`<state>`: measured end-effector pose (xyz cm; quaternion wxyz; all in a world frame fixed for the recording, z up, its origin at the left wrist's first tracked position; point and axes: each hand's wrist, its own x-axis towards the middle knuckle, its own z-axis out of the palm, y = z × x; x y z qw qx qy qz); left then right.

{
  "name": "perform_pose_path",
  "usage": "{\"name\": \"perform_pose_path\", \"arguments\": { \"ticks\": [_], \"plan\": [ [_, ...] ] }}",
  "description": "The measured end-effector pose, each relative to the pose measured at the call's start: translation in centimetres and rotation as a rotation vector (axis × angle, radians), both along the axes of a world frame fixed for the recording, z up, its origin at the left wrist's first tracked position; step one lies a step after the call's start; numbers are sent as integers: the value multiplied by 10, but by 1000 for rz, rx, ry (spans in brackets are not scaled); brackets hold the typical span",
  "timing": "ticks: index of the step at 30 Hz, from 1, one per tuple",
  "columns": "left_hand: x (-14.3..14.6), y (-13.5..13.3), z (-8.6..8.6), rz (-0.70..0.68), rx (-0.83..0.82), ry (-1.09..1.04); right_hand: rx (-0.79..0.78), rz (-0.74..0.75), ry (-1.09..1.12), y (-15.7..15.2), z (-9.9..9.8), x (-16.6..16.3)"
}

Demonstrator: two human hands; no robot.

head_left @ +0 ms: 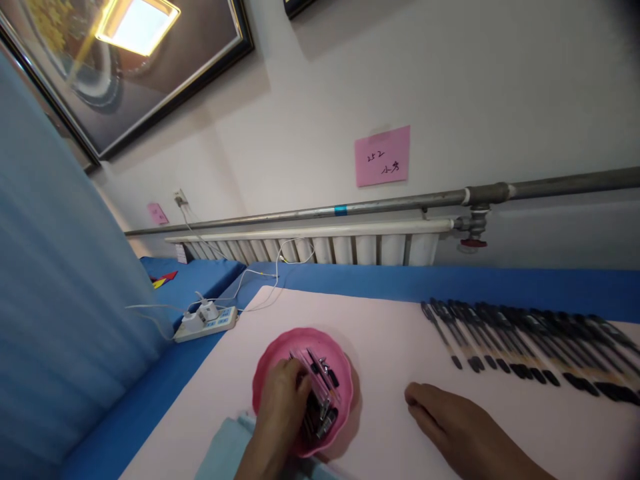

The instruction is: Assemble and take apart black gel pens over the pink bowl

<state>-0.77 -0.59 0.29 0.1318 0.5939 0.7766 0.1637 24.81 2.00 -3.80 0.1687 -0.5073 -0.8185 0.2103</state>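
Observation:
My left hand (284,400) reaches into a pink scalloped bowl (265,357) at the lower middle. Its fingers are curled in a pinch among pen parts (325,380): clear barrels, black pieces and small metal-coloured ones. What the fingertips grip is hidden. To the right, my right hand (453,423) rests low over the pale sheet, thumb and fingers pressed together. Nothing shows sticking out of it, and its inner side is out of sight. Beyond that hand, a long row of black pens (520,333) lies side by side, with dark caps or pieces at their near ends.
A pale pink sheet (380,327) covers the blue table (350,277). Light blue cloth (225,443) lies by the bowl. A power strip (213,323) with white cables sits at the left, near a blue curtain (65,287). Behind runs a radiator (350,247).

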Motion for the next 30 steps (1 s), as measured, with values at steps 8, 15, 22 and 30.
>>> {"name": "perform_pose_path", "arguments": {
  "ticks": [8,15,22,30],
  "plan": [
    [1,5,-1,92,-87,212,39,12,-44,-2,6,-1],
    [-2,9,1,104,-121,297,50,15,-82,-3,7,-2],
    [-4,17,-2,137,-114,236,62,14,-41,-4,8,-1],
    [4,5,11,104,77,-72,-31,-45,60,-5,14,-3]
  ]
}}
